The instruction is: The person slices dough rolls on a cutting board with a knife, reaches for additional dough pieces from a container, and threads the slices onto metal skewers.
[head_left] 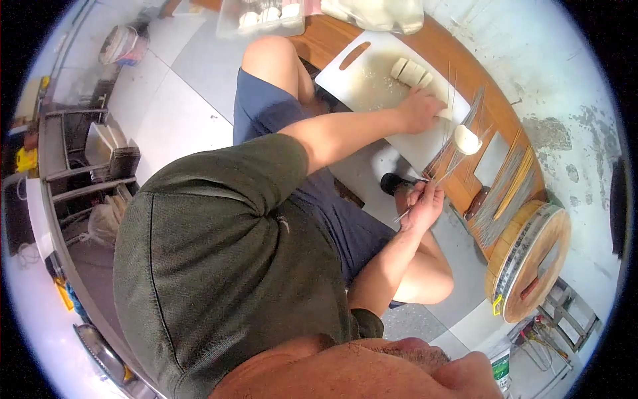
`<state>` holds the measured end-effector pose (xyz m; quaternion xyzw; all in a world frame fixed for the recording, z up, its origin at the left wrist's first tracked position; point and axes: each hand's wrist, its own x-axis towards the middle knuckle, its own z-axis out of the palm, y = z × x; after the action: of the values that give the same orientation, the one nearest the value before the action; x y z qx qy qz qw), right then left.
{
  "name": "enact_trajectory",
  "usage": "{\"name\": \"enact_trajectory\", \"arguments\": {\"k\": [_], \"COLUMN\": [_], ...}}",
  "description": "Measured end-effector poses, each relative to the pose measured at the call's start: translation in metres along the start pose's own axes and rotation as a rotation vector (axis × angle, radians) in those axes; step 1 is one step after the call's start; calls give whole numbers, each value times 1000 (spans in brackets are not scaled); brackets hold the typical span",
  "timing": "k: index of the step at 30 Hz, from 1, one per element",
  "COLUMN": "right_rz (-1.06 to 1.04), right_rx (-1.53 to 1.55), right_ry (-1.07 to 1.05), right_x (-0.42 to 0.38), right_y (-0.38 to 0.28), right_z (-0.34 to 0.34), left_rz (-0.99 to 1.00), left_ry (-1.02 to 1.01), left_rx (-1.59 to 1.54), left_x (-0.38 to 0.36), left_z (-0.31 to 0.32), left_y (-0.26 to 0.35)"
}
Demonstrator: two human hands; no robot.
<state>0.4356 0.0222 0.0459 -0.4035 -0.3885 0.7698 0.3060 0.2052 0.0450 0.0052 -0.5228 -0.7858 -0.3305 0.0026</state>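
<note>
My left hand (pixel 423 110) reaches over the white cutting board (pixel 362 76), its fingers closed at a pale slice (pixel 444 114) near the board's right edge. Just beside it, a row of thick white slices (pixel 411 71) lies on the board among crumbs. My right hand (pixel 424 203) grips a thin metal skewer (pixel 446 171) that slants up from the fist. At the skewer's far end is a rounded white piece (pixel 467 140), overlapping the tabletop in this view. More thin skewers (pixel 476 106) lie near the board's right end.
A wooden table (pixel 319 38) carries the board. Bundled grey and yellow skewers (pixel 510 179) lie to the right, with a round wooden block (pixel 537 263) past them. At the top stand a clear box (pixel 229 23) of white pieces and a filled plastic bag (pixel 375 13). A metal rack (pixel 56 169) is at left.
</note>
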Motion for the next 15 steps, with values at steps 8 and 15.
{"name": "enact_trajectory", "arguments": {"k": [8, 15], "right_rz": [78, 128], "right_rx": [-92, -258], "right_ry": [-90, -201], "right_x": [-5, -19], "right_y": [20, 26], "right_z": [12, 30], "left_rz": [-803, -728], "left_ry": [-49, 26], "left_rx": [-1620, -1884], "left_x": [-2, -3], "left_z": [-54, -80], "left_y": [-38, -56]}}
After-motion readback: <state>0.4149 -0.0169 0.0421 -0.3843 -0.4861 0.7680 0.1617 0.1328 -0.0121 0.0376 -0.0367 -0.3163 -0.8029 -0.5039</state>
